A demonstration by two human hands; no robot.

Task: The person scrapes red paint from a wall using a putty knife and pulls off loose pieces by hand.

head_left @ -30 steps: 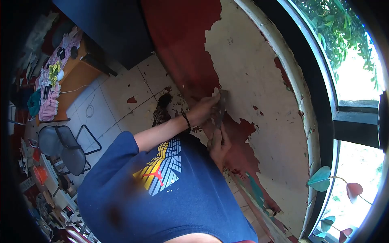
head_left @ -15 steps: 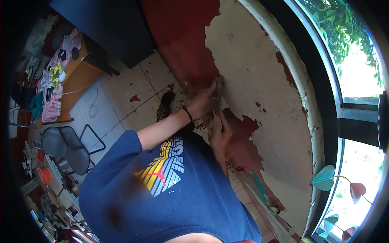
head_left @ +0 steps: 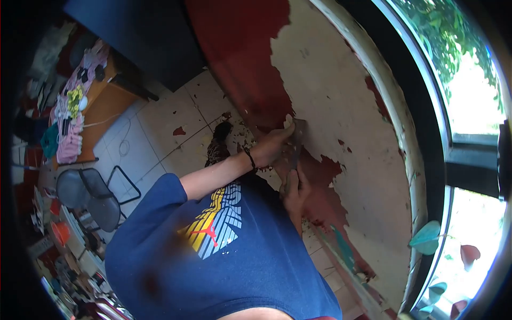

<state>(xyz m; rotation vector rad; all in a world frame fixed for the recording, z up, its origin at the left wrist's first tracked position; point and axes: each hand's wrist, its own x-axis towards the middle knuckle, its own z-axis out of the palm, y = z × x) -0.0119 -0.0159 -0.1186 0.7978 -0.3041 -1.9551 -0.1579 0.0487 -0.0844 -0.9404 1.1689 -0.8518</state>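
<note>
A scraper point(head_left: 295, 152) with a flat, dull metal blade rests against a wall with peeling red paint point(head_left: 240, 58). My right hand point(head_left: 295, 194) is closed around its handle end, lower down. My left hand point(head_left: 272, 146), with a dark band at the wrist, grips the scraper nearer the blade, thumb raised along it. Both hands sit close together where red paint meets the bare pale surface point(head_left: 346, 90). The fingers' far sides are partly hidden, and the blade's edge is slightly blurred.
Paint flakes lie on the tiled floor point(head_left: 160, 125) below. A dark chair point(head_left: 88, 192) and a wooden desk point(head_left: 104, 114) with a cluttered pink cloth stand at left. To the right are a window frame point(head_left: 474, 165) and a leafy stem point(head_left: 426, 237). A dark panel point(head_left: 144, 37) stands above.
Both hands and the scraper have shifted slightly right and downward in view. The blade now shows more clearly beyond the left hand. The leaves by the window have shifted a little.
</note>
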